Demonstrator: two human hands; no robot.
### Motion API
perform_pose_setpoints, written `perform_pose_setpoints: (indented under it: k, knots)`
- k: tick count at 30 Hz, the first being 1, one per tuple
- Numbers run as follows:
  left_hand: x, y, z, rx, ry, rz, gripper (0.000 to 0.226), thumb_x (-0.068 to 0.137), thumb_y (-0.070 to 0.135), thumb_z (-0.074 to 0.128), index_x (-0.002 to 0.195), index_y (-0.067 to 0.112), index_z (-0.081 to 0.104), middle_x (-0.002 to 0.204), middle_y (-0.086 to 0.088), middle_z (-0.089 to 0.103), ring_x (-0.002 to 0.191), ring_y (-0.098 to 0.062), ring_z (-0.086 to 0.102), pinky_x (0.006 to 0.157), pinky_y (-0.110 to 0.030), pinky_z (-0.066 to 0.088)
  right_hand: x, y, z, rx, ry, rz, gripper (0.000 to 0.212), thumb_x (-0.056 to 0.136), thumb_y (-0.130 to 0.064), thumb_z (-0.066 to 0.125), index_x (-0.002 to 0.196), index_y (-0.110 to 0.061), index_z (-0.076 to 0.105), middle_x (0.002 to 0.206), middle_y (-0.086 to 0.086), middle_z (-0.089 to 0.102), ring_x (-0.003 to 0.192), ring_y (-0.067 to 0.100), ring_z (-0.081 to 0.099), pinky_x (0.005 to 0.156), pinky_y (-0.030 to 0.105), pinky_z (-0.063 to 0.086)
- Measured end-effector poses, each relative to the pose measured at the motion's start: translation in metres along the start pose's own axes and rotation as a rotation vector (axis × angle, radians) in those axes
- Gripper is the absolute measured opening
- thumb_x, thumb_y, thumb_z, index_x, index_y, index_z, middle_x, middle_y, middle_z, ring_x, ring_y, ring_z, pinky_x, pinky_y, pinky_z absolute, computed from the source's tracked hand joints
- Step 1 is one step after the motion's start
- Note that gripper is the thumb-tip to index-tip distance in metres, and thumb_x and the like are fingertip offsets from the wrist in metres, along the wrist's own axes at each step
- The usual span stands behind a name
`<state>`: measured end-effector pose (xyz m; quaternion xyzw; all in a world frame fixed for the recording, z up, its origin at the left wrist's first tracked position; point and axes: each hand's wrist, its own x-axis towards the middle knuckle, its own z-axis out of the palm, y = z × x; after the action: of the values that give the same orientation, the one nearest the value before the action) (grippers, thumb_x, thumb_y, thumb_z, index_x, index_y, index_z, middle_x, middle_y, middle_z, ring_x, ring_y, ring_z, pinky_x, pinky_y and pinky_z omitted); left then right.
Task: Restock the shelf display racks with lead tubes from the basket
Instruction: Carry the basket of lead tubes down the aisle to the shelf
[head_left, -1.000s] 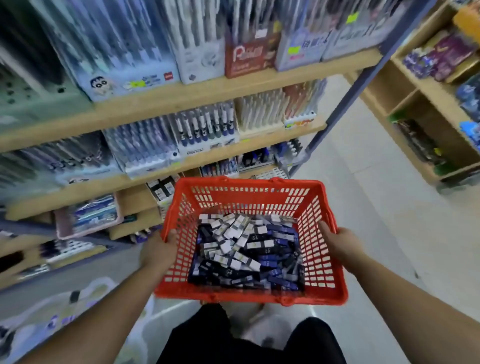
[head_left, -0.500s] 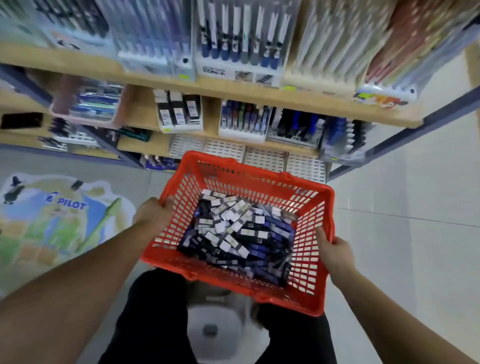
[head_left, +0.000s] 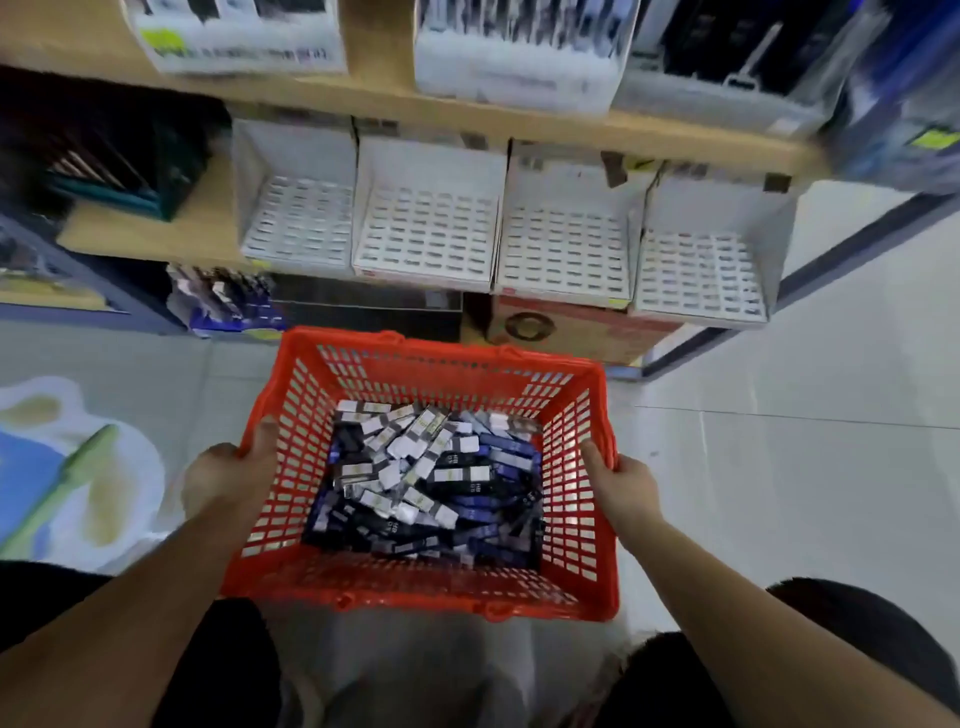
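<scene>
We have come down to the low shelf with the basket.

The four white slotted racks (head_left: 566, 249), only a thin strip behind the basket (head_left: 441, 358) half a second ago, now spread wide across the far side, just beyond its far rim. The pen boxes (head_left: 514, 57) above have slid up until only their bottoms show. The basket has turned squarer to the shelf, our knees (head_left: 857, 629) have appeared at the near corners, and the floor sticker (head_left: 62, 467) has slipped to the left edge.

a colourful floor sticker (head_left: 67, 467) lies left on pale tiles (head_left: 779, 467); a brown carton (head_left: 571, 330) stands beyond.
</scene>
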<state>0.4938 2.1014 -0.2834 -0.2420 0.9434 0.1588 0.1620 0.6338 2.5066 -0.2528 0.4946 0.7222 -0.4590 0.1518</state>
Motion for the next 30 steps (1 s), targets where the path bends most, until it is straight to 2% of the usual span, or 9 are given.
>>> perform_pose_setpoints:
  k: [5,7,10,14,17,19,22,24,30]
  knots:
    - [0.019,-0.021,0.056,-0.087,0.032,0.059,0.09,0.09,0.083,0.03,0.076,0.002,0.067,0.076,-0.023,0.068,0.071,-0.041,0.066,0.074,-0.046,0.058,0.038,0.041,0.042,0.064,0.016,-0.036,0.044,0.093,-0.065,0.061,0.094,-0.021,0.066,0.078,0.004,0.078,0.063,0.021,0.077,0.072,0.043,0.065]
    - [0.025,-0.027,0.065,-0.097,0.047,0.075,0.089,0.092,0.081,0.03,0.076,0.002,0.068,0.076,-0.023,0.067,0.073,-0.041,0.066,0.074,-0.045,0.057,0.044,0.042,0.051,0.07,0.041,-0.063,0.043,0.094,-0.063,0.06,0.095,-0.021,0.065,0.077,0.004,0.078,0.062,0.021,0.076,0.069,0.041,0.065]
    - [0.029,-0.039,0.072,-0.104,0.049,0.067,0.086,0.095,0.074,0.033,0.088,-0.003,0.071,0.087,-0.027,0.071,0.082,-0.043,0.068,0.08,-0.045,0.057,0.054,0.039,0.062,0.077,0.044,-0.088,0.041,0.096,-0.06,0.059,0.095,-0.019,0.065,0.075,0.005,0.077,0.062,0.023,0.076,0.065,0.037,0.063]
    - [0.022,-0.055,0.065,-0.164,-0.085,0.068,0.072,0.099,0.065,0.043,0.108,-0.002,0.069,0.099,-0.025,0.073,0.088,-0.041,0.07,0.085,-0.047,0.059,0.053,0.045,0.075,-0.009,0.038,-0.121,0.048,0.095,-0.06,0.061,0.106,-0.014,0.067,0.086,0.01,0.077,0.074,0.029,0.076,0.081,0.048,0.063]
    - [0.021,-0.062,0.055,-0.251,-0.159,0.017,0.076,0.094,0.068,0.049,0.115,-0.003,0.068,0.107,-0.026,0.072,0.093,-0.041,0.07,0.091,-0.046,0.058,0.051,0.043,0.075,-0.078,0.001,-0.155,0.049,0.094,-0.058,0.063,0.106,-0.011,0.07,0.091,0.011,0.076,0.08,0.03,0.075,0.086,0.049,0.062]
    - [0.018,-0.072,0.054,-0.282,-0.185,-0.038,0.08,0.084,0.071,0.057,0.117,-0.001,0.069,0.108,-0.023,0.073,0.093,-0.039,0.071,0.092,-0.047,0.058,0.045,0.039,0.073,-0.083,-0.05,-0.168,0.048,0.092,-0.056,0.068,0.107,-0.01,0.07,0.095,0.012,0.077,0.083,0.03,0.075,0.084,0.047,0.062]
    - [0.013,-0.085,0.051,-0.332,-0.198,-0.077,0.067,0.082,0.058,0.067,0.117,0.001,0.07,0.104,-0.02,0.075,0.088,-0.036,0.073,0.09,-0.047,0.06,0.027,0.032,0.069,-0.098,-0.138,-0.162,0.04,0.092,-0.05,0.073,0.104,-0.012,0.069,0.096,0.011,0.076,0.08,0.026,0.075,0.062,0.033,0.058]
    - [0.013,-0.091,0.045,-0.364,-0.197,-0.081,0.059,0.082,0.053,0.07,0.113,0.002,0.072,0.101,-0.019,0.075,0.086,-0.035,0.073,0.088,-0.046,0.061,0.019,0.03,0.071,-0.125,-0.162,-0.151,0.039,0.092,-0.048,0.074,0.104,-0.012,0.068,0.095,0.011,0.076,0.079,0.025,0.075,0.058,0.03,0.055]
    - [0.016,-0.101,0.032,-0.239,-0.189,0.035,0.039,0.086,0.033,0.066,0.113,0.005,0.067,0.102,-0.017,0.072,0.084,-0.032,0.067,0.077,-0.036,0.055,0.013,0.006,0.1,-0.236,-0.002,-0.143,0.045,0.095,-0.037,0.07,0.125,-0.007,0.056,0.098,0.011,0.07,0.081,0.028,0.071,0.08,0.044,0.06]
